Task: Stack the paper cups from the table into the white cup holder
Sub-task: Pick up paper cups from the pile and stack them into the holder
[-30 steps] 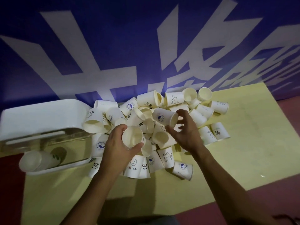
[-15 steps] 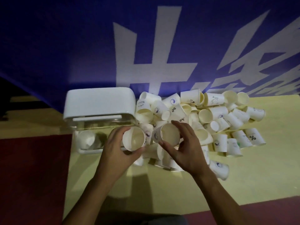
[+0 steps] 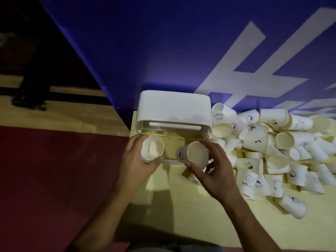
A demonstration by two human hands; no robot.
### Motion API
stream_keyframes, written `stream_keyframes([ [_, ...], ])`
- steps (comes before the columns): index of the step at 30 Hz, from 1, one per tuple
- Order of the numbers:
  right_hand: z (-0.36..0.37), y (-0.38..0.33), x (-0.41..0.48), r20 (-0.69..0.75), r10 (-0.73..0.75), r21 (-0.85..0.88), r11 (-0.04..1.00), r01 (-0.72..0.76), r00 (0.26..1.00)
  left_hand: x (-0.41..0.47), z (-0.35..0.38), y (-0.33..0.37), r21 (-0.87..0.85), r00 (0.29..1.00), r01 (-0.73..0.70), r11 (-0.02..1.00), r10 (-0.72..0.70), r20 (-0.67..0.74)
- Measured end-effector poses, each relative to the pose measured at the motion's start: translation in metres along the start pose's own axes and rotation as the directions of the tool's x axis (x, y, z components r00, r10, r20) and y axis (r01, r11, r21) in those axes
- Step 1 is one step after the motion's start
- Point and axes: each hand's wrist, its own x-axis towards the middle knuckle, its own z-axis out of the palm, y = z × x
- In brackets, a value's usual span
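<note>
Looking down from the head view, you see the white cup holder (image 3: 174, 108) standing at the back edge of the yellow worktop (image 3: 209, 215), against the blue banner (image 3: 163, 42); all places below are given relative to this holder. Your left hand (image 3: 135, 160) grips one paper cup (image 3: 152, 148) just in front of the holder's left half, mouth turned toward you, thumb and fingers wrapped round its wall. Your right hand (image 3: 216, 171) grips a second paper cup (image 3: 193, 155) just in front of the holder's right half, tilted, mouth toward you, thumb below the rim and fingers above. The two held cups are near each other but apart. Whether either cup touches the holder's clear front cannot be told. To the holder's right, touching its side, lies the pile of loose paper cups (image 3: 272, 142), mostly on their sides. To the holder's left lies a dark red floor (image 3: 54, 179).
</note>
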Motion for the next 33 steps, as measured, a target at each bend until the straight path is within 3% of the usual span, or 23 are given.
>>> stream_keyframes([
  [5,0.011,-0.008,-0.002,-0.003,0.043,0.008,0.999,-0.043,0.999,0.011,0.010,-0.021,0.019,0.999,-0.016,1.000,0.015,0.028],
  [12,0.019,-0.014,-0.002,0.001,0.075,0.026,0.997,-0.075,0.997,0.026,0.029,-0.041,0.120,0.986,0.048,0.992,-0.066,0.153],
  [20,0.050,-0.031,0.014,0.019,-0.006,0.024,1.000,0.005,1.000,0.031,0.035,-0.056,0.144,0.977,0.033,0.989,-0.062,0.205],
  [27,0.094,-0.031,0.031,0.083,-0.113,-0.042,0.992,0.117,0.990,0.021,0.019,-0.075,-0.101,0.956,0.185,0.978,-0.155,0.251],
  [33,0.122,-0.012,0.045,0.164,-0.077,-0.181,0.978,0.107,0.983,0.021,0.010,-0.068,-0.220,0.937,0.327,0.919,-0.287,0.199],
])
